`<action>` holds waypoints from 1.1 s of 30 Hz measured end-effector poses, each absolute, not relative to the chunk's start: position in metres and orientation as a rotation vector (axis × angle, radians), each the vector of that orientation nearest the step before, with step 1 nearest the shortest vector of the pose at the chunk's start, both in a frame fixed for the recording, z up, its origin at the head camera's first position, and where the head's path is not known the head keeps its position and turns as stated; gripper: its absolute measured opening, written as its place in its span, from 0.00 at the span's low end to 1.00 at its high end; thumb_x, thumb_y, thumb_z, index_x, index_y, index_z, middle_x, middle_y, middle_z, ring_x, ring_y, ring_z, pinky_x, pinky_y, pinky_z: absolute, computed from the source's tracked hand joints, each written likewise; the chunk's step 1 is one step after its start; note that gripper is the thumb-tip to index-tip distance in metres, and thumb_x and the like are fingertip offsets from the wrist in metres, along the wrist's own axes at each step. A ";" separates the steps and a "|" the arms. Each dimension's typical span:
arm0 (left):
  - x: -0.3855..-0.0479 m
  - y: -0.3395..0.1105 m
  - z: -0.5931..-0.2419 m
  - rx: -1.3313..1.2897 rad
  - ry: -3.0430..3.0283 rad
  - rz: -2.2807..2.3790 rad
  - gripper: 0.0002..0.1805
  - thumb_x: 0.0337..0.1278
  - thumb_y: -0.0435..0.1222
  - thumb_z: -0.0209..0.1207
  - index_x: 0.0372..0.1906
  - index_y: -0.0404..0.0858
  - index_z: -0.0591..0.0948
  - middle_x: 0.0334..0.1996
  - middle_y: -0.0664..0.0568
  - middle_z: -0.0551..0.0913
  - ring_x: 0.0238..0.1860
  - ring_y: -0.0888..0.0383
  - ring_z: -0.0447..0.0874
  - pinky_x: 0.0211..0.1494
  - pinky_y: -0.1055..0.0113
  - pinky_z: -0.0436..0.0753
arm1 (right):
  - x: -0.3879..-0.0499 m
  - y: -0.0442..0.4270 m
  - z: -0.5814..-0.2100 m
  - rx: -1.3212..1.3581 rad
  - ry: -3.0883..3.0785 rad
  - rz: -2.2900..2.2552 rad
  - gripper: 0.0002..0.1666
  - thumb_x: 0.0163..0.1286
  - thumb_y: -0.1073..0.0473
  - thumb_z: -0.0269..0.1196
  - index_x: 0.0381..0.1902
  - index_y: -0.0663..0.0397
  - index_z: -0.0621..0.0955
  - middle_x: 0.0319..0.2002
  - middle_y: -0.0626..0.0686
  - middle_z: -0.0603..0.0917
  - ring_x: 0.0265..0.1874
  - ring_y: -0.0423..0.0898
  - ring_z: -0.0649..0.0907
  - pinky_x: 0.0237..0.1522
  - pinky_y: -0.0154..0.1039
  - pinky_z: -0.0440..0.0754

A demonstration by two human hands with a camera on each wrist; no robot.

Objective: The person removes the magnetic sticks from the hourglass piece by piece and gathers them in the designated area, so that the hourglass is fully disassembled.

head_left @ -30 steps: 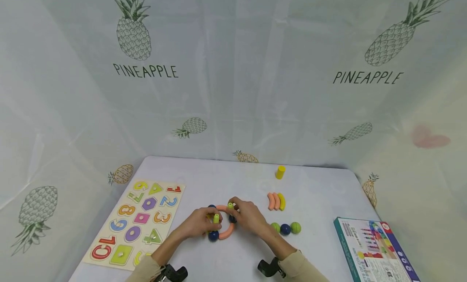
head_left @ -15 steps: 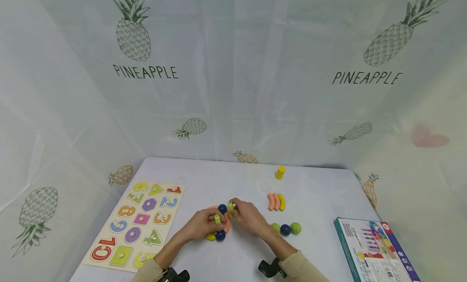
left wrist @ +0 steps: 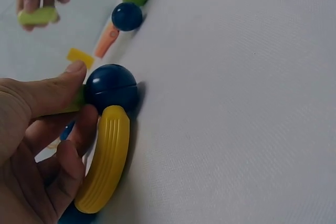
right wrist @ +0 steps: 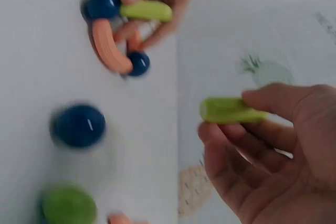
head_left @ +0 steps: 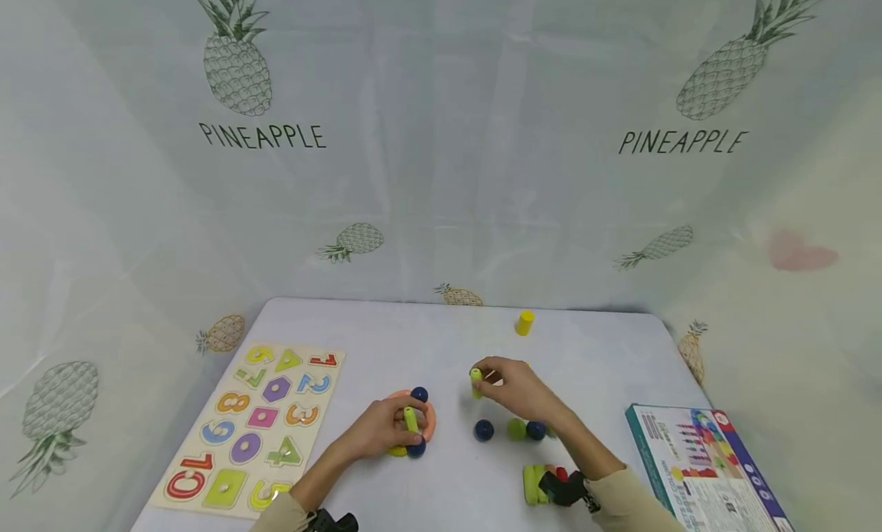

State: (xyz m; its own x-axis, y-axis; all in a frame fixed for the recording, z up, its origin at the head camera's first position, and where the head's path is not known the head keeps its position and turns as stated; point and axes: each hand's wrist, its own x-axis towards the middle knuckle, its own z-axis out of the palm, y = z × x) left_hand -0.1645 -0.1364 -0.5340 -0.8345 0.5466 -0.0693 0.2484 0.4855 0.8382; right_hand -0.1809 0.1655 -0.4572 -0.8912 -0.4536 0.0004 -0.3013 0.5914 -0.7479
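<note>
My left hand (head_left: 377,427) pinches a light-green stick (right wrist: 149,10) joined to a blue ball (left wrist: 111,87). That ball belongs to a ring of blue balls and curved pieces, among them a ribbed yellow curved piece (left wrist: 107,158) and an orange curved piece (right wrist: 108,45). The left fingers partly cover the ring. To the right of it, my right hand (head_left: 517,386) holds another light-green stick (head_left: 476,383) between thumb and fingers, raised off the table and apart from the ring. A loose blue ball (head_left: 484,430) lies on the table below the right hand.
A green ball (head_left: 516,429) and a blue ball (head_left: 536,431) sit beside the right forearm. Near that sleeve are light-green pieces (head_left: 533,486). A number puzzle board (head_left: 276,409) lies left, a printed box (head_left: 696,471) right, and a yellow cylinder (head_left: 525,323) far back.
The right hand has moved away from the ring to the right, carrying its green stick. The ring turned earlier in the left hand. The loose blue ball and light-green pieces have come into sight.
</note>
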 end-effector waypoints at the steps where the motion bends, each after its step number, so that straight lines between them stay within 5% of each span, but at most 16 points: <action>1: -0.165 -0.136 -0.535 0.669 2.414 1.280 0.26 0.55 0.40 0.73 0.59 0.41 0.82 0.24 0.61 0.82 0.17 0.67 0.69 0.26 0.73 0.70 | -0.181 0.176 -0.454 -0.639 2.601 -1.171 0.12 0.73 0.53 0.64 0.51 0.49 0.84 0.39 0.43 0.86 0.43 0.46 0.84 0.39 0.38 0.84; 8: -0.167 -0.132 -0.540 0.705 2.464 1.284 0.28 0.53 0.40 0.74 0.60 0.40 0.81 0.35 0.61 0.86 0.25 0.67 0.77 0.34 0.73 0.76 | -0.169 0.238 -0.444 -0.563 2.389 -1.106 0.15 0.71 0.54 0.66 0.53 0.50 0.81 0.38 0.50 0.83 0.34 0.55 0.84 0.33 0.49 0.85; 23: -0.171 -0.139 -0.527 0.865 2.406 1.163 0.30 0.58 0.34 0.69 0.67 0.42 0.76 0.52 0.50 0.85 0.36 0.66 0.81 0.39 0.71 0.81 | -0.130 0.304 -0.478 -0.181 2.131 -0.989 0.09 0.68 0.59 0.67 0.42 0.59 0.82 0.27 0.56 0.86 0.23 0.46 0.84 0.25 0.38 0.84; 33: -0.171 -0.141 -0.527 0.884 2.404 1.161 0.27 0.62 0.36 0.68 0.66 0.42 0.77 0.44 0.57 0.84 0.38 0.65 0.82 0.41 0.71 0.81 | -0.127 0.310 -0.502 -0.108 2.089 -1.001 0.05 0.66 0.61 0.68 0.34 0.58 0.84 0.25 0.54 0.86 0.18 0.40 0.83 0.22 0.31 0.82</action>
